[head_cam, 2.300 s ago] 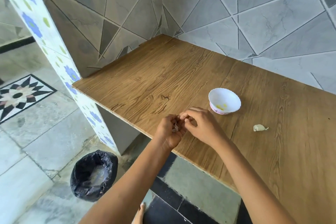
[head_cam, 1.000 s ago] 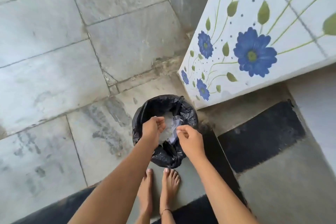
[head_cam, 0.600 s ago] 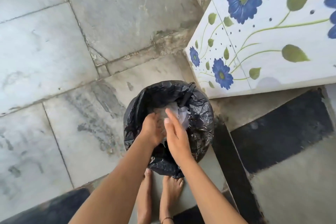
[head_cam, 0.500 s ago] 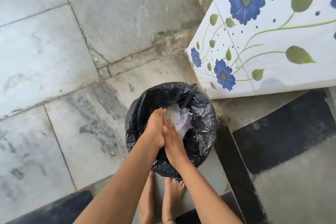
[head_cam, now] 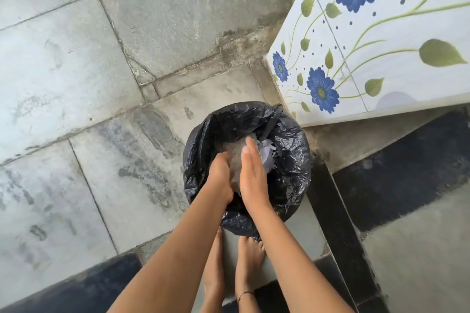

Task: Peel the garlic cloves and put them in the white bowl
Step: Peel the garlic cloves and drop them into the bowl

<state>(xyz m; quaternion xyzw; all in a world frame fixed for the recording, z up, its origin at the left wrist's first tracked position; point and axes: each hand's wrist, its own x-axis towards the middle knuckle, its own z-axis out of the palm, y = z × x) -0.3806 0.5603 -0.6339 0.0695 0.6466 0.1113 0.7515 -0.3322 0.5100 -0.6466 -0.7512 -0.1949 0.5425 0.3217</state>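
Neither the white bowl nor any garlic clove is in view. I look straight down at a bin lined with a black bag (head_cam: 292, 160) on the floor. Both hands hang over its mouth, close together. My right hand (head_cam: 253, 173) is flat with straight fingers, its palm turned toward the left hand. My left hand (head_cam: 220, 175) shows only its back. Its fingers point down into the bin and are hidden, so I cannot tell whether it holds anything. Pale papery scraps (head_cam: 265, 157) lie inside the bag beside the right fingertips.
A white pillar with blue painted flowers (head_cam: 368, 46) stands right behind the bin at the upper right. Grey stone floor tiles (head_cam: 89, 84) spread to the left. My bare feet (head_cam: 244, 262) stand just in front of the bin, on a dark floor strip.
I turned from the wooden counter down to the bin. In the last half second my right hand slid forward along the left hand, its fingers now reaching past it.
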